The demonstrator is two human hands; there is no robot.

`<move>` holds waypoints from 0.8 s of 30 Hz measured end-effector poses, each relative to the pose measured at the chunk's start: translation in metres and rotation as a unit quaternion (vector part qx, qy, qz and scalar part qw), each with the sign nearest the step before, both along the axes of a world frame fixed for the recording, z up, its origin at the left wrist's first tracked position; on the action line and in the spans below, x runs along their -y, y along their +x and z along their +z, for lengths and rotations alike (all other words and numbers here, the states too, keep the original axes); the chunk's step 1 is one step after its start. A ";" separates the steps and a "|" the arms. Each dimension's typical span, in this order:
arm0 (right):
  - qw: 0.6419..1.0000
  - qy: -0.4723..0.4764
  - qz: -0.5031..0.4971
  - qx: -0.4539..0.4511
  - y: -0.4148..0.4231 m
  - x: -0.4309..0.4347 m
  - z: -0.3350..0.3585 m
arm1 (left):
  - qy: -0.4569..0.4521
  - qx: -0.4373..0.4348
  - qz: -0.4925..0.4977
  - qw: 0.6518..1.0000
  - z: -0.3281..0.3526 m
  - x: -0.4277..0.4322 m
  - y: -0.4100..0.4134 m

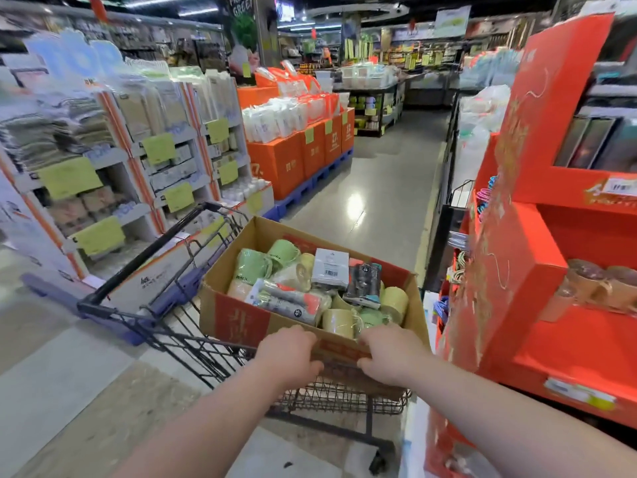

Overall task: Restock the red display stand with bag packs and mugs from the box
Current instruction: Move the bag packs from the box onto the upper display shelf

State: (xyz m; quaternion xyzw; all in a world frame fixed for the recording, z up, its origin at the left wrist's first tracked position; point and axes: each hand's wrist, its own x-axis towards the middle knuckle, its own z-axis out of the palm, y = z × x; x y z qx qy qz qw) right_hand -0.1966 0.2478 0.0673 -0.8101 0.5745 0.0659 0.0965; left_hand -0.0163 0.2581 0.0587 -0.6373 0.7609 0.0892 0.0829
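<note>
I have both hands on the near rim of the brown cardboard box with red printing (238,315), which sits in the black wire shopping cart (165,326). My left hand (287,353) grips that rim, fingers curled over its top edge. My right hand (389,357) grips it the same way, a little apart. Inside the box, pale green and yellow ceramic mugs (251,265) lie mixed with flat plastic-wrapped bag packs (330,269). The tall red cardboard display stand (510,270) stands just right of the cart, with brown mugs (593,288) on one shelf. The grey shop floor (379,188) runs ahead past stocked shelves (138,160).
</note>
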 end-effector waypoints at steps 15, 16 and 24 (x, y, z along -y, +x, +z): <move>0.998 0.040 0.041 -0.021 0.035 0.111 -0.034 | 0.014 -0.035 0.087 0.996 -0.022 0.061 0.053; 0.998 0.045 0.046 -0.019 0.038 0.122 -0.036 | 0.017 -0.032 0.095 0.995 -0.023 0.068 0.056; 0.991 0.072 0.109 -0.017 0.048 0.207 -0.060 | 0.043 -0.052 0.158 0.985 -0.031 0.135 0.047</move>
